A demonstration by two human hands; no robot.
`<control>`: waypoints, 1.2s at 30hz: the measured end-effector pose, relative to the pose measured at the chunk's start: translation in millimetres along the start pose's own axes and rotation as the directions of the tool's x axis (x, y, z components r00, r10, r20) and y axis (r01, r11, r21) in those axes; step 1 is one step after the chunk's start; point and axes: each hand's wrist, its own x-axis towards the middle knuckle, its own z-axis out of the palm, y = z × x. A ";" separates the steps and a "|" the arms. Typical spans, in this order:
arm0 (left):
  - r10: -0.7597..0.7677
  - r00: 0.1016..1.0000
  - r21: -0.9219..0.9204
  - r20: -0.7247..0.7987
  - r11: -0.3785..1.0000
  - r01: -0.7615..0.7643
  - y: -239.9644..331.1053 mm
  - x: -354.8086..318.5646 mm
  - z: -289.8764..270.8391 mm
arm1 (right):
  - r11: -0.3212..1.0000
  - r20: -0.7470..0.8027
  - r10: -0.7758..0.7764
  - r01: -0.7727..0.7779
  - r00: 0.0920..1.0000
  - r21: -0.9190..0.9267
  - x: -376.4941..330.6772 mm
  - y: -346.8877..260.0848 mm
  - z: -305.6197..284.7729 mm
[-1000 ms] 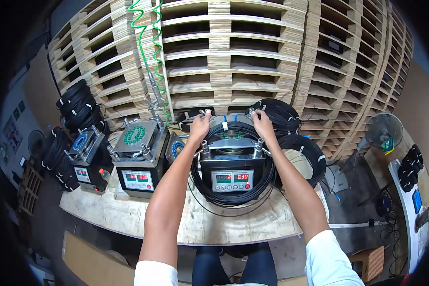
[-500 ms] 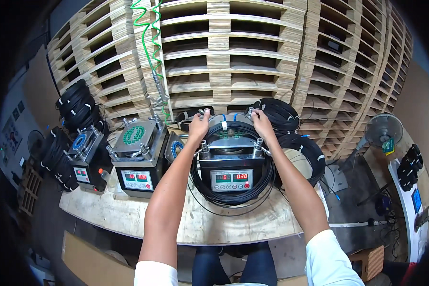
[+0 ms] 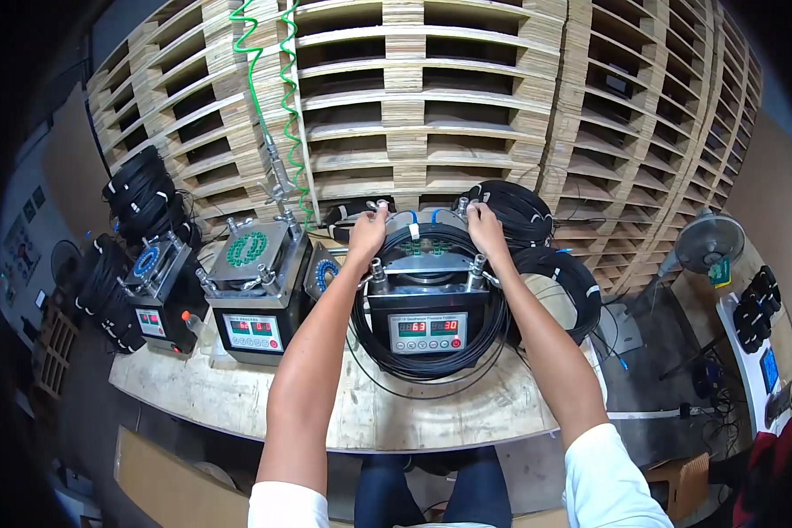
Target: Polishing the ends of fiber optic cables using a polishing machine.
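1. Two hands, both mine, are at the far corners of the nearest polishing machine (image 3: 429,305): left hand (image 3: 369,232) at the rear left clamp post (image 3: 381,205), right hand (image 3: 485,231) at the rear right clamp post (image 3: 463,205).
2. Condition of hands: both drawn in narrow, not spread, each thumb against its post. Fingertips are partly hidden; I cannot tell whether either hand is closed firmly.
3. Location of machine: on the tabletop (image 3: 238,400), directly before me, its body on my side of the hands.
4. Governing relation: the two rear posts stand on a left-to-right line, one per hand, with the machine's middle between them and nearer to me. Neither hand is noticeably closer to that middle.
5. Black cable coil (image 3: 424,365): looped around the machine, lowest turns below the control panel (image 3: 428,333). Being round, it shows no long axis. Its white tie (image 3: 415,231) sits between my hands.
6. Surroundings: a second polishing machine (image 3: 224,295), bearing a ring of green fittings (image 3: 235,251), stands to the left; stacked cable coils (image 3: 515,211) lie just beyond my right hand; wooden pallets (image 3: 405,114) rise behind.
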 end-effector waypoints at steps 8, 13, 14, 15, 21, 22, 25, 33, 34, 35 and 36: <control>-0.018 1.000 0.013 0.001 1.000 0.018 8.0 -8.1 -3.5 | 0.996 -0.018 -0.060 0.061 0.998 0.064 -0.5 2.2 0.5; -0.003 1.000 0.020 -0.029 1.000 0.004 4.1 -7.5 -6.5 | 0.993 -0.020 -0.077 0.079 0.997 0.092 -1.1 0.7 3.9; -0.003 1.000 0.022 -0.030 1.000 0.004 4.0 -8.1 -7.3 | 0.992 -0.018 -0.071 0.072 0.997 0.099 -0.8 1.2 4.9; 0.001 0.999 0.020 -0.042 1.000 0.000 3.9 -8.9 -8.0 | 0.992 -0.018 -0.070 0.072 0.997 0.104 -0.2 1.7 5.8; 0.037 0.999 0.010 -0.035 0.999 -0.037 -3.9 -4.0 -3.4 | 0.945 0.297 0.119 -0.200 0.947 0.259 18.2 8.4 -4.9; 0.041 0.998 0.005 -0.054 0.999 -0.041 -11.9 0.2 -8.4 | 0.940 0.303 0.118 -0.204 0.946 0.273 19.7 -6.1 -3.5; 0.050 0.998 0.006 -0.046 0.999 -0.050 -16.2 7.3 -2.5 | 0.828 0.320 0.433 -0.512 0.843 0.228 39.0 -9.5 4.9; 0.062 0.997 0.041 -0.044 0.997 -0.060 -5.1 4.3 -0.7 | 0.796 0.155 0.558 -0.579 0.815 0.177 105.6 38.7 42.6; 0.058 0.997 0.059 -0.050 0.997 -0.055 -3.1 2.1 0.5 | 0.787 0.156 0.567 -0.588 0.809 0.189 106.8 48.6 46.0; 0.059 0.998 0.016 -0.030 0.998 -0.058 -4.0 2.3 4.9 | 0.826 0.026 0.547 -0.544 0.837 0.147 110.8 61.1 47.7; 0.061 0.998 -0.005 -0.004 0.998 -0.061 -4.2 1.5 12.3 | 0.857 -0.104 0.514 -0.506 0.851 0.093 114.2 75.3 46.8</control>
